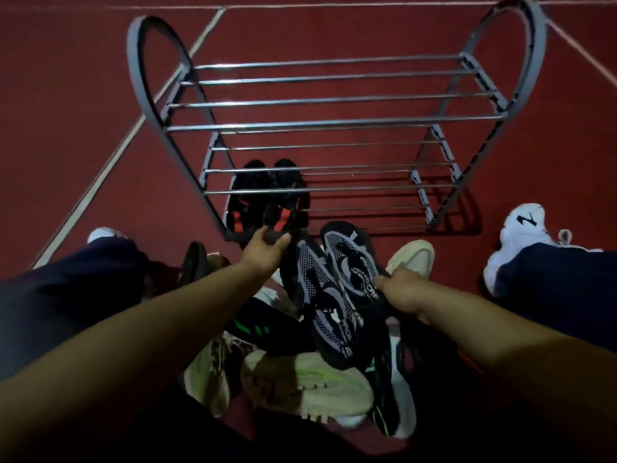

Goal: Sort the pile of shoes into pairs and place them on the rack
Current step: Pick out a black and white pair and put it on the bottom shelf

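Note:
A grey metal shoe rack (pixel 330 123) with chrome bars stands on the red floor in front of me. A pair of black shoes with orange heels (pixel 267 195) sits at the left end of its bottom tier. My left hand (pixel 267 250) grips the heel of the right shoe of that pair. My right hand (pixel 405 290) holds a black-and-white knit shoe (pixel 350 259) by its collar. Its match (pixel 325 305) lies just to the left, atop the pile. Cream shoes (pixel 310 385), a black shoe with green stripes (pixel 257 324) and others fill the pile below.
My legs in dark trousers spread to both sides, with a white sneaker (pixel 521 242) on my right foot and a white toe (pixel 103 233) at left. White lines (pixel 127 142) cross the red floor. A dark shoe (pixel 195 262) lies beside my left knee.

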A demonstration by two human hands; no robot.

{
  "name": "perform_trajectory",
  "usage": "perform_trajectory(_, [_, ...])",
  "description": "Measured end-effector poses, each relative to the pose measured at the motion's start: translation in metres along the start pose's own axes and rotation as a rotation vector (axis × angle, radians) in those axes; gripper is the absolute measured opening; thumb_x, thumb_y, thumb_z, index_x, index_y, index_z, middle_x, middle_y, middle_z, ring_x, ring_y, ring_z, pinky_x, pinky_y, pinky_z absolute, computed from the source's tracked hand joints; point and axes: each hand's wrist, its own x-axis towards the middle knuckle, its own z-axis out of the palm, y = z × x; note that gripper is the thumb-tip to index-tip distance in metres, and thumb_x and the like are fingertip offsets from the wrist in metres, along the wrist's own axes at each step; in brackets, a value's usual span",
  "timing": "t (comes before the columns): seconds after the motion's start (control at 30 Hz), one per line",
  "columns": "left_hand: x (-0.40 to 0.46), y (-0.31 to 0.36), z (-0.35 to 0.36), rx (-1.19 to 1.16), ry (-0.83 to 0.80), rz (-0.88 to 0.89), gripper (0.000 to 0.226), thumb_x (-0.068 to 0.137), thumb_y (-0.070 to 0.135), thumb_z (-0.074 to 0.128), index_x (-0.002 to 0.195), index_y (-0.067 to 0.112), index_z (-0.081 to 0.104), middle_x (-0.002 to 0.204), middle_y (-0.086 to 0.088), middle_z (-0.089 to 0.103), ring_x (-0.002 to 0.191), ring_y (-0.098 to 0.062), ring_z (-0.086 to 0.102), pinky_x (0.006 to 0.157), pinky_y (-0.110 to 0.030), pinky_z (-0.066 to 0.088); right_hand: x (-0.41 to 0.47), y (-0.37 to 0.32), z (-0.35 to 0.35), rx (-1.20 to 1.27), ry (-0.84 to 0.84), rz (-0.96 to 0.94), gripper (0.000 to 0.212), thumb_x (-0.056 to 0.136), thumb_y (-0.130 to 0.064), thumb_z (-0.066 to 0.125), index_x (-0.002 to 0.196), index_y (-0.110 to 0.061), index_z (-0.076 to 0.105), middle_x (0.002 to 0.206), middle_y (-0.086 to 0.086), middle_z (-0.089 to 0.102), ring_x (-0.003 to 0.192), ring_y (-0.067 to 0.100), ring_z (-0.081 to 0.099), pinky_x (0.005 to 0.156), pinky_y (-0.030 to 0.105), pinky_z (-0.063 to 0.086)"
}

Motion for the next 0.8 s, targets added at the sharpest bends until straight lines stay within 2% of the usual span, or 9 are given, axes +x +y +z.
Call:
perform_trajectory(0.07, [-0.009,-0.016,0.004,0.043,-0.029,-0.145,0.054,0.097,0.037,0.052,0.137,0.002,0.046,0.121,-0.018,0.061,0.094,-0.03,0.066,0.063,-0.026,0.052,0.002,0.004,0.012,0.111,-0.038,0.041,0.031,0.102,-0.026,0.045,0.125,-0.006,0.048,0.108,0.009,0.049,0.091,0.03,0.063,0.052,0.029,0.059])
perform_trajectory(0.1, [-0.018,-0.023,0.007,0.08,-0.073,-0.211,0.043,0.1,0.026,0.047,0.131,-0.003,0.052,0.115,-0.019,0.063,0.083,-0.025,0.066,0.057,-0.024,0.052,0.006,0.007,0.014,0.163,-0.071,0.071,0.028,0.102,-0.026,0.045,0.122,-0.006,0.05,0.107,0.01,0.051,0.094,0.031,0.062,0.058,0.035,0.06])
perform_trajectory(0.13, [-0.026,-0.036,0.013,0.11,-0.138,-0.283,0.036,0.1,0.02,0.044,0.123,-0.003,0.059,0.114,-0.019,0.066,0.079,-0.024,0.066,0.061,-0.028,0.056,0.008,0.01,0.014,0.188,-0.1,0.099,0.028,0.101,-0.027,0.045,0.116,-0.003,0.051,0.105,0.013,0.055,0.091,0.033,0.063,0.066,0.042,0.061])
perform_trajectory(0.2, [-0.053,-0.048,0.025,0.039,-0.297,-0.477,0.037,0.099,0.032,0.044,0.108,0.003,0.065,0.107,-0.02,0.071,0.083,-0.03,0.068,0.079,-0.038,0.059,0.015,0.018,0.012,0.138,-0.139,0.16,0.035,0.1,-0.031,0.045,0.118,-0.002,0.051,0.1,0.019,0.062,0.078,0.032,0.066,0.068,0.047,0.061])
perform_trajectory(0.33, [-0.073,-0.054,0.044,-0.104,-0.483,-0.66,0.07,0.082,0.071,0.052,0.12,0.013,0.059,0.104,-0.019,0.072,0.073,-0.03,0.07,0.069,-0.041,0.061,0.021,0.022,0.012,0.042,-0.144,0.179,0.033,0.1,-0.04,0.04,0.111,-0.011,0.051,0.081,0.01,0.06,0.057,0.018,0.057,0.047,0.028,0.053])
perform_trajectory(0.4, [-0.077,-0.046,0.045,-0.156,-0.485,-0.662,0.061,0.08,0.063,0.063,0.116,0.013,0.059,0.103,-0.015,0.069,0.079,-0.029,0.071,0.068,-0.038,0.061,0.023,0.021,0.011,0.013,-0.13,0.155,0.035,0.1,-0.041,0.038,0.103,-0.01,0.053,0.066,0.008,0.056,0.045,0.015,0.049,0.039,0.019,0.041])
perform_trajectory(0.53, [-0.086,-0.035,0.044,-0.277,-0.285,-0.547,0.028,0.087,0.033,0.068,0.095,0.006,0.066,0.078,-0.013,0.07,0.053,-0.021,0.062,0.052,-0.026,0.052,0.027,0.022,0.008,0.106,-0.093,0.13,0.031,0.101,-0.033,0.037,0.097,-0.007,0.053,0.059,0.009,0.052,0.045,0.015,0.043,0.042,0.02,0.037])
perform_trajectory(0.63, [-0.076,-0.03,0.045,-0.335,-0.129,-0.436,0.024,0.09,0.03,0.064,0.093,0.006,0.064,0.087,-0.015,0.069,0.061,-0.024,0.061,0.059,-0.029,0.054,0.029,0.014,0.007,0.196,-0.057,0.115,0.03,0.102,-0.031,0.035,0.093,-0.009,0.052,0.065,0.01,0.054,0.046,0.016,0.045,0.046,0.024,0.038])
perform_trajectory(0.8, [-0.052,-0.015,0.047,-0.294,-0.139,-0.331,0.014,0.096,0.02,0.057,0.097,0.009,0.065,0.095,-0.014,0.07,0.074,-0.029,0.067,0.066,-0.038,0.061,0.049,-0.001,-0.006,0.242,0.058,0.098,0.03,0.101,-0.03,0.036,0.087,-0.008,0.05,0.062,0.011,0.054,0.045,0.018,0.046,0.047,0.026,0.039])
